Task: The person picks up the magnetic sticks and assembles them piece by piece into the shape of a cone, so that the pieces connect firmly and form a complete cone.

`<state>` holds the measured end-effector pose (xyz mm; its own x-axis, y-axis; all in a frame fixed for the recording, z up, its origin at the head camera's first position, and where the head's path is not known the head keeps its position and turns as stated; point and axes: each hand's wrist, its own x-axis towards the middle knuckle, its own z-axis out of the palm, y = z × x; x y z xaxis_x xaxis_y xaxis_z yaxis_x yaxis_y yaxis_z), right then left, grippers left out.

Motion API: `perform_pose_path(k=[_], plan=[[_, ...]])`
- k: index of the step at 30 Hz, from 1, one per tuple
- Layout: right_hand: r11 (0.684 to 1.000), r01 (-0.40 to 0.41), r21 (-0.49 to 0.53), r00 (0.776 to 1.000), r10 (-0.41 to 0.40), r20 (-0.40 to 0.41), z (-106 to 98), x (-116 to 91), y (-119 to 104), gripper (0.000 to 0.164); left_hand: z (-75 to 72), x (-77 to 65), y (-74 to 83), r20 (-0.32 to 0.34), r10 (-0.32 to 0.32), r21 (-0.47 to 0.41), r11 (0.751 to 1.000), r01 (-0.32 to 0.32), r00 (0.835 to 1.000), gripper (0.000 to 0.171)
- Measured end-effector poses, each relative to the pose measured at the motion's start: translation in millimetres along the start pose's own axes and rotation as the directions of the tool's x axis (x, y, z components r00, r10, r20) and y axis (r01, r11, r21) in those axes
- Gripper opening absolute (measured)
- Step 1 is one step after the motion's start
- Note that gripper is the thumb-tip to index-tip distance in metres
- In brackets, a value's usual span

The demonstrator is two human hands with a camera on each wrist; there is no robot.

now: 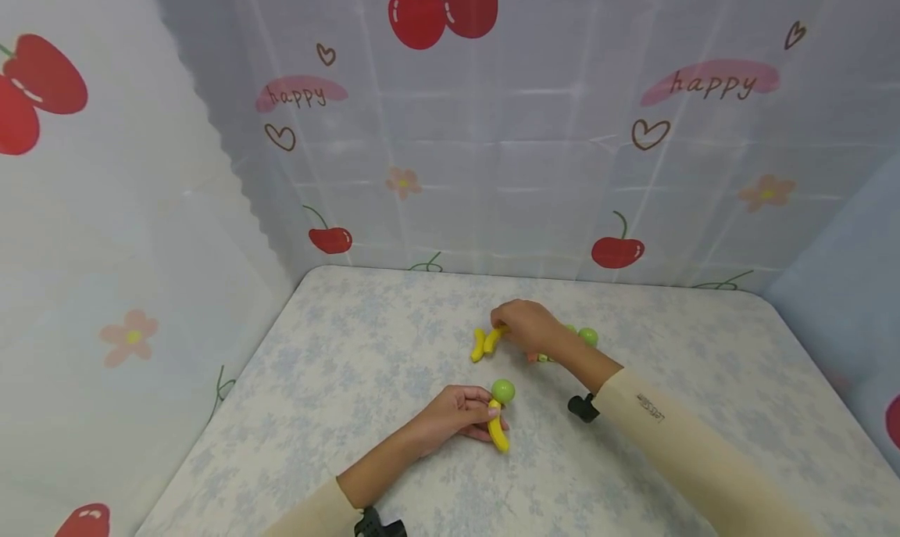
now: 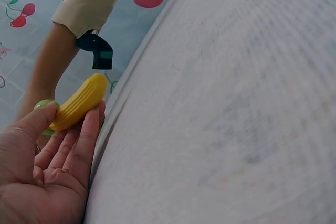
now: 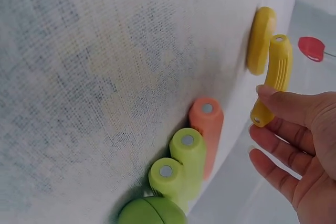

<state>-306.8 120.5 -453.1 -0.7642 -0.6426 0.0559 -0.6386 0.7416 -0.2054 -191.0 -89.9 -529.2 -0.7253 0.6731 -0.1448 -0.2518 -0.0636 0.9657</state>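
My left hand (image 1: 450,416) pinches a yellow curved magnetic rod (image 2: 81,100) between thumb and fingers. A light green ball (image 1: 503,391) sits at the rod's upper end, partly hidden behind my thumb in the left wrist view. Farther up the table, my right hand (image 1: 527,323) pinches one end of another yellow curved rod (image 3: 281,66), which shows grooves on its side and small metal discs at its ends. Close beside that rod, a third yellow curved rod (image 3: 261,40) lies on the table.
Near my right wrist an orange rod (image 3: 207,121), two light green rods (image 3: 189,153) with metal discs on their ends and a green ball (image 3: 149,213) sit in a row. They stand on the patterned tabletop (image 1: 351,349). Cherry-print curtains (image 1: 478,130) surround the table.
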Motion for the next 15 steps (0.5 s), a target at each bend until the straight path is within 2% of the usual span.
perform_pose_path(k=[7,12,15], plan=[[0.995,-0.056,0.087,0.996,0.061,-0.068,-11,-24,-8,0.016,0.4,0.6,0.0,-0.025,0.0,-0.05,0.999,-0.001,1.0,0.04],[0.979,-0.073,0.19,0.987,0.099,-0.126,-17,-45,-16,0.017,1.2,1.5,0.6,-0.085,-0.007,-0.093,0.996,-0.001,0.996,0.037],[0.974,-0.08,0.212,0.976,0.12,-0.184,-18,-57,-20,0.018,1.9,2.2,0.6,-0.119,-0.016,-0.103,0.995,0.004,0.993,0.035]])
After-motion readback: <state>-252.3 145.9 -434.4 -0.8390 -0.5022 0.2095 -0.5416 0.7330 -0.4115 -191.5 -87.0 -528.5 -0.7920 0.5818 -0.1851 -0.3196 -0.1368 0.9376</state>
